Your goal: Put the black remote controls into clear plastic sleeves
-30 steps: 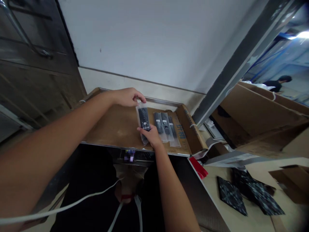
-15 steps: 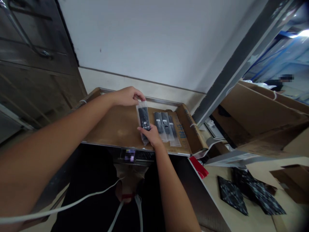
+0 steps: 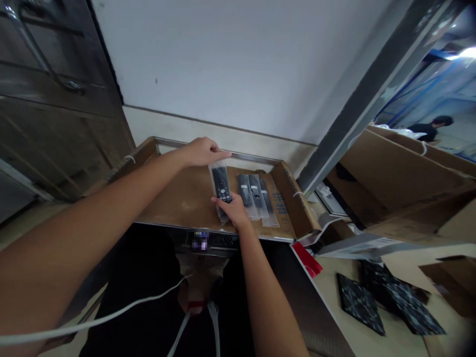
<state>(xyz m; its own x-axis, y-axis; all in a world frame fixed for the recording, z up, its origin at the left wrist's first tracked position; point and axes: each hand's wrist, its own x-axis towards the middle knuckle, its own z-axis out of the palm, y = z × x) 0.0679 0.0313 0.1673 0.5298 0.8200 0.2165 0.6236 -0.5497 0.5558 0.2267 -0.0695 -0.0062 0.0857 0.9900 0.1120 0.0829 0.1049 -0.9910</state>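
A dark remote control (image 3: 220, 181) in a clear plastic bag (image 3: 213, 171) is tilted over the cardboard-lined tray (image 3: 178, 193). Around its lower end wraps my right hand (image 3: 234, 208), with the thumb across the front near the buttons. My left hand (image 3: 205, 151) is at the bag's top edge, fingers pressed together there and one finger stretched to the right along it; the far fingers are hidden. Right of the held one, several bagged remotes (image 3: 255, 193) lie side by side, overlapping, on the cardboard.
Raised cardboard sides (image 3: 292, 193) edge the tray, with a white wall behind it. At the right are a large open carton (image 3: 405, 183), a red item (image 3: 308, 259) and dark patterned pieces (image 3: 360, 302). A white cable (image 3: 137, 301) crosses low. Another person (image 3: 427, 130) is far right.
My left hand has shifted slightly down and right, one finger now straightened across the bag's top. The bag's top is lower. My right hand keeps its hold.
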